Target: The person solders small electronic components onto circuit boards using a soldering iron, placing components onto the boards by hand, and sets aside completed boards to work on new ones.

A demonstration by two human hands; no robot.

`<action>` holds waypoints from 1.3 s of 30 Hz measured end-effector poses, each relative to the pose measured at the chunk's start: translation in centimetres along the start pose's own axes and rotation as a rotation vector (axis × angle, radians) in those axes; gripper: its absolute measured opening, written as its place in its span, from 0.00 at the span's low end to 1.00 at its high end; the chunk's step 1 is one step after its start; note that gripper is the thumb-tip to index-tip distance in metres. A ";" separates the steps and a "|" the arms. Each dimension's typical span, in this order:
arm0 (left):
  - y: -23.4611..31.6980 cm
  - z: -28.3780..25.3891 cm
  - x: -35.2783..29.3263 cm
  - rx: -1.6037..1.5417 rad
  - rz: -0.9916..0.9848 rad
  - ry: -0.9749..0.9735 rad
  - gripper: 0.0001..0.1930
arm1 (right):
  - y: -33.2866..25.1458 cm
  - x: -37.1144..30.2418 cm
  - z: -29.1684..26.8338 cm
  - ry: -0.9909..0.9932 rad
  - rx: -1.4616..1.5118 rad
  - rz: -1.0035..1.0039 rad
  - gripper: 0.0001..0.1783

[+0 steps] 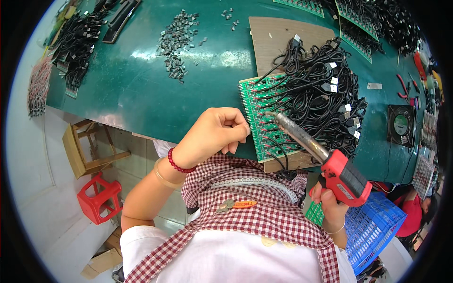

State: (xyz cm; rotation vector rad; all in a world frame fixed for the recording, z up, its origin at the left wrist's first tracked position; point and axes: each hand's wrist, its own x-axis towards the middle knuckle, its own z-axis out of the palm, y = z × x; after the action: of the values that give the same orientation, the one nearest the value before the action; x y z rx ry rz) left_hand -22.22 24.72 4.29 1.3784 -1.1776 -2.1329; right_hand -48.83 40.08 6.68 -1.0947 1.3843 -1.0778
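My right hand [331, 206] grips a soldering gun [347, 177] with a red and black body. Its long metal barrel points up and left, and the tip is over a green circuit board panel [257, 120]. Black USB cables [321, 108] run from the panel's red-wired joints into a heap on its right. At the panel's left edge is my left hand [222, 132], its fingers curled and thumb pressed in a pinch. Whatever those fingers hold, if anything, is hidden. Beneath the panel and cables lies a brown board [288, 35].
Small dark connectors [179, 45] are scattered on the green table [118, 89]. More cable bundles [78, 52] hang at the far left. At right are a small black fan [401, 125], red-handled pliers [402, 86] and a blue basket [375, 226]. A red stool [99, 198] stands left; another person [409, 214] is at lower right.
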 end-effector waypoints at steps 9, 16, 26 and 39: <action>0.0 -0.1 0.1 -0.075 -0.010 -0.036 0.05 | 0.7 -0.7 -0.3 0.010 -0.035 0.120 0.16; 0.0 -0.2 0.2 -0.048 -0.003 -0.052 0.05 | 0.8 -0.2 -0.2 -0.016 -0.129 0.152 0.13; 0.2 0.0 0.1 -0.034 -0.013 -0.036 0.05 | 0.5 -0.4 0.0 -0.031 -0.130 0.174 0.10; 0.2 0.2 0.0 -0.025 -0.013 -0.013 0.05 | 1.0 -1.4 -0.4 -0.003 -0.182 0.202 0.10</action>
State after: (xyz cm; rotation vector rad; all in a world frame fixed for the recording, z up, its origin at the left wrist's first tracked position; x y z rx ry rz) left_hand -22.42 24.69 4.44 1.3672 -1.1459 -2.1611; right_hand -49.20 41.67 5.95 -1.0584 1.5777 -0.8171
